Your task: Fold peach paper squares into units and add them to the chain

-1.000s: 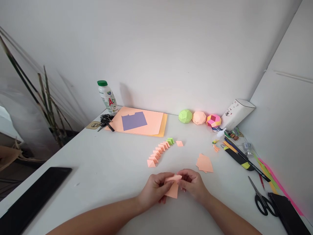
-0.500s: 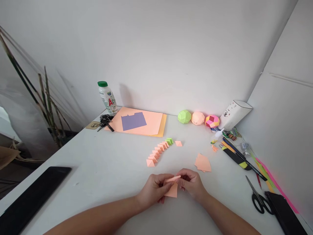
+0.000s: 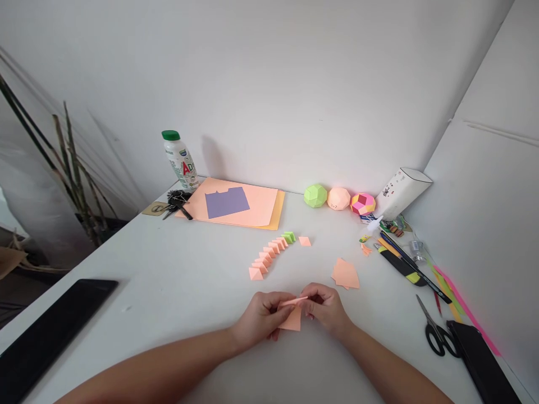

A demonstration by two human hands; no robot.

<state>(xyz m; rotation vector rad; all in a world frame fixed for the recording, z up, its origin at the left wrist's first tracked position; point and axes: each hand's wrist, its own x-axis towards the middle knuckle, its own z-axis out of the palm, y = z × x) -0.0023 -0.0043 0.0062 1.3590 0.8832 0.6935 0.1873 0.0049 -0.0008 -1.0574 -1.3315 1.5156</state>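
in the head view, the peach sheet (image 3: 290, 321) is at six o'clock, its upper edge turned over. the left hand (image 3: 260, 318) pinches it between thumb and fingers; the right hand (image 3: 326, 307) pinches its upper right end. the step in hand looks like creasing; the next move seems to call for even pressure. from the sheet, folded pieces (image 3: 268, 252) lie at eleven o'clock, loose papers (image 3: 346, 274) at two.

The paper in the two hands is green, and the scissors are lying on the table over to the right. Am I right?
Not quite: the paper in the left hand and right hand is peach, not green, as the head view shows. The scissors do lie on the table over to the right, as you said.
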